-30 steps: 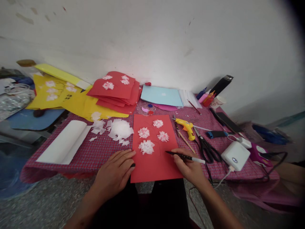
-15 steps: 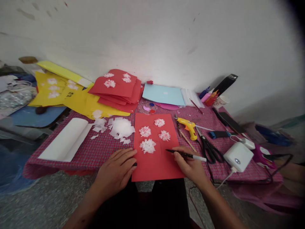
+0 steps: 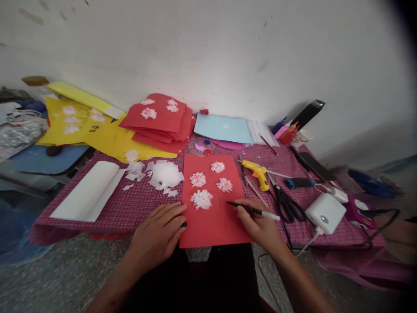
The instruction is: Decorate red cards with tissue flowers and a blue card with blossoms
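A sheet of red paper (image 3: 208,232) lies at the table's front edge, carrying several pink-and-white tissue flowers (image 3: 202,199) and thin dark drawn lines. My right hand (image 3: 257,224) rests on the sheet's right side, fingers closed around a black brush pen (image 3: 252,209) with a white end. The pen's tip points left, at or just above the paper beside a thin line. My left hand (image 3: 164,226) lies over the sheet's left edge. A small black piece, seemingly the pen cap (image 3: 183,224), pokes out between its thumb and forefinger.
Torn white tissue (image 3: 166,174) and folded white paper (image 3: 86,191) lie to the left. Red sheets (image 3: 163,119) and yellow sheets (image 3: 109,141) are behind. At right are a yellow glue gun (image 3: 256,169), black scissors (image 3: 285,202) and a white charger (image 3: 325,213) with its cable.
The pen tip has shifted very slightly away from me over the red sheet. My left hand stays at the sheet's edge. The view has moved a little.
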`<action>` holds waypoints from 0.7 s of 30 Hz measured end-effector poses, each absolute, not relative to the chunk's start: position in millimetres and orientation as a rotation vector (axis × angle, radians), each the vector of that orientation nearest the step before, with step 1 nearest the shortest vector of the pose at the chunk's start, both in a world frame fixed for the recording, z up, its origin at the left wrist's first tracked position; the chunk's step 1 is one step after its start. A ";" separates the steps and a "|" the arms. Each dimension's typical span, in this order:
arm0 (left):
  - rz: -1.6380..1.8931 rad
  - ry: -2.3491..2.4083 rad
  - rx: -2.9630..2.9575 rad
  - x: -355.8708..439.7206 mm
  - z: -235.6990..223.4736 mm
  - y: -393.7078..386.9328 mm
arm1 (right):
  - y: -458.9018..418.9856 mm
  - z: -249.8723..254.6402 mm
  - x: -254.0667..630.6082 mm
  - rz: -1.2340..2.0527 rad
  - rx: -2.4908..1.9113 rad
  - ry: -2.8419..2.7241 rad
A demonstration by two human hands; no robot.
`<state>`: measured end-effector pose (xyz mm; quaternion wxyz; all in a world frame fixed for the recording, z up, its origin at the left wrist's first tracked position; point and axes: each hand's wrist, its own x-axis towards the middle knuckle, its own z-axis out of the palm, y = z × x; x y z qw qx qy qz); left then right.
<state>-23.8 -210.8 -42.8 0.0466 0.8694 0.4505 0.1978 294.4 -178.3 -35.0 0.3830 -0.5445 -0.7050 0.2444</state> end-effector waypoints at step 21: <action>0.620 1.374 2.669 -23.4 -40.8 -211.0 | -178.7 -35.1 296.1 0.598 -1.325 -1.827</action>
